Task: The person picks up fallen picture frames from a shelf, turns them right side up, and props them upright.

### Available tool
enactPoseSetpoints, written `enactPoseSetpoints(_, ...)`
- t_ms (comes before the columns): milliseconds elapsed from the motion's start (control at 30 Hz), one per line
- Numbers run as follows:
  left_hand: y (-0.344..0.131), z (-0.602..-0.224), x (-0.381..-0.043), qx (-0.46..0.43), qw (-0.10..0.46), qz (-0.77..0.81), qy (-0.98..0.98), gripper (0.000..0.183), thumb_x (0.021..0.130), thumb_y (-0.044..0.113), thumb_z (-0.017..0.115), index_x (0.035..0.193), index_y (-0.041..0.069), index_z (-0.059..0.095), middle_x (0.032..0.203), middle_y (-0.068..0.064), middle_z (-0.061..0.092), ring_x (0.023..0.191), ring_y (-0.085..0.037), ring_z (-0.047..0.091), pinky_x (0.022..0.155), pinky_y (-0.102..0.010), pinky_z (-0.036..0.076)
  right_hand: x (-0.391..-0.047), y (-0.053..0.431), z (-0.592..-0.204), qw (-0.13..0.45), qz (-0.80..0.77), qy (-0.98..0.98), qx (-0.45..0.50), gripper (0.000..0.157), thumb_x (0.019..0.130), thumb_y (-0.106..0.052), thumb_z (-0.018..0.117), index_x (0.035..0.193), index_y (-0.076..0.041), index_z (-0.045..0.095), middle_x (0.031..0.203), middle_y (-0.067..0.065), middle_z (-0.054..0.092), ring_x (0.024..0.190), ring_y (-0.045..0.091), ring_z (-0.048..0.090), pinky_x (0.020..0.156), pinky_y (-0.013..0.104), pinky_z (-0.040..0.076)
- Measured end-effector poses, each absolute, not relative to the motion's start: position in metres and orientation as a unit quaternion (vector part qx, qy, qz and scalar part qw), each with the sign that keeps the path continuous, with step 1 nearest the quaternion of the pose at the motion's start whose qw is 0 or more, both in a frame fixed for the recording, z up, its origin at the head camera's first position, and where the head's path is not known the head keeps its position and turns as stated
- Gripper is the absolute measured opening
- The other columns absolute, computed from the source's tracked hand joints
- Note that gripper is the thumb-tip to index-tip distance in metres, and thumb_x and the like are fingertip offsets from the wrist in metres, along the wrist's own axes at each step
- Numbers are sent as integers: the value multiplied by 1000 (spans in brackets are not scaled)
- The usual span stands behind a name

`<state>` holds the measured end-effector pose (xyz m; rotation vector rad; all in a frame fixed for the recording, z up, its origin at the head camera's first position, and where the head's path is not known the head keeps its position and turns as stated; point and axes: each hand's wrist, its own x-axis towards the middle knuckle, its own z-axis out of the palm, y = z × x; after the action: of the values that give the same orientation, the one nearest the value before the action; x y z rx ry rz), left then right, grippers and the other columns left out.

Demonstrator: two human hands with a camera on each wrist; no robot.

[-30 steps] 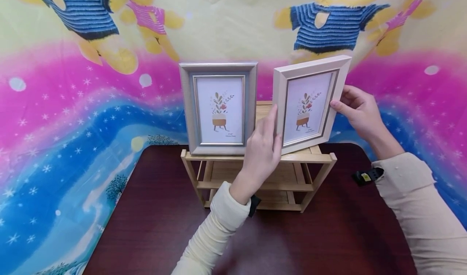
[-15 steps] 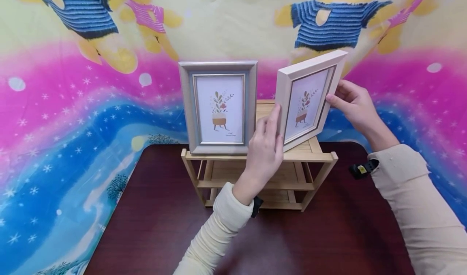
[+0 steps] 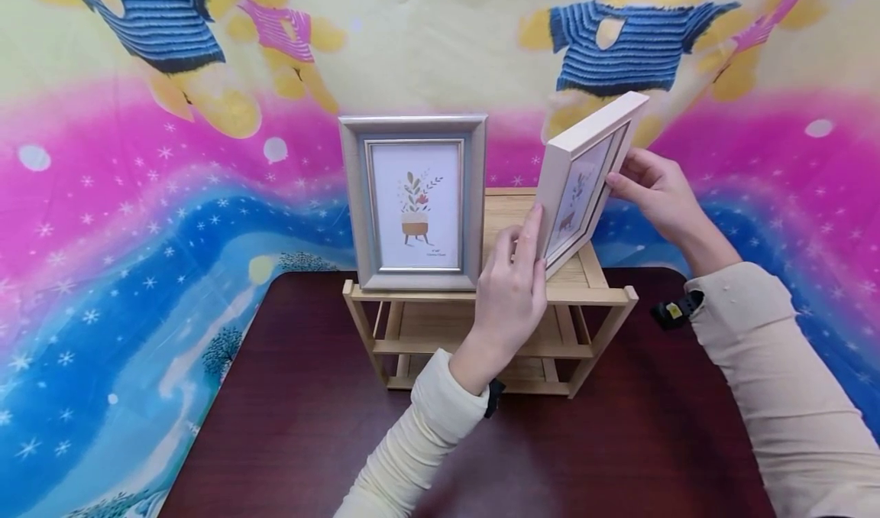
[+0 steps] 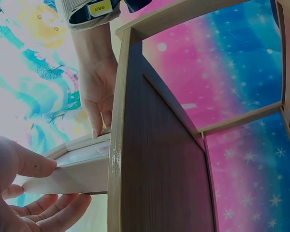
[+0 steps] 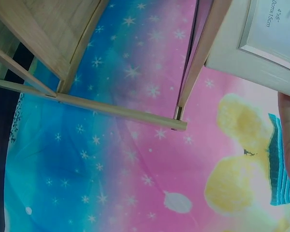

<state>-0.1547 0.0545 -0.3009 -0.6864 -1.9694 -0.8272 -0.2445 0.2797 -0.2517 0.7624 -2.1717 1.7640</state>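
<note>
A cream picture frame (image 3: 555,189) with a potted-plant print stands turned at an angle on the right of a wooden shelf rack's top (image 3: 505,216). My left hand (image 3: 512,289) holds its near left edge; in the left wrist view the thumb (image 4: 36,163) lies on one side of the frame (image 4: 72,176) and the fingers on the other. On the far right edge, my right hand (image 3: 656,197) pinches the frame between thumb and fingers. Beside it on the left, a grey-silver picture frame (image 3: 352,197) with the same print stands upright, facing front.
The rack has lower shelves (image 3: 440,327) under its top and stands on a dark red-brown table (image 3: 289,426). Behind it hangs a cloth backdrop (image 3: 440,52) with bears and snowflakes. Black straps (image 3: 677,309) sit at the wrists.
Both hands have turned the cream frame further, so its face now points more to the right and its left side edge shows. The left hand moved right; the right hand moved slightly left.
</note>
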Motion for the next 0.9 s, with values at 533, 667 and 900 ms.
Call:
enactPoseSetpoints(533, 57, -300, -153, -271, 440, -332, -789, 62, 79, 1, 63, 135, 1, 37, 100, -15, 52, 81, -22, 57, 69, -27, 51, -231, 260, -223, 262, 618, -697, 252, 54, 87, 3, 53, 136, -17, 40, 115, 9, 54, 96, 20, 54, 75, 18, 48)
enactPoseSetpoints(667, 56, -300, -154, -272, 435, -342, -788, 63, 78, 1, 65, 133, -3, 36, 101, -16, 54, 83, -23, 58, 71, -28, 51, -229, 260, -222, 256, 629, -689, 254, 47, 90, -2, 50, 134, -16, 43, 110, 7, 56, 95, 19, 54, 73, 17, 48)
enactPoseSetpoints(900, 56, -298, -155, -273, 422, -359, -786, 51, 78, 4, 67, 123, -4, 46, 104, -15, 57, 93, -23, 59, 79, -27, 50, -230, 256, -216, 236, 619, -709, 244, 43, 92, -8, 49, 134, -18, 44, 105, 8, 55, 100, 21, 52, 76, 21, 50)
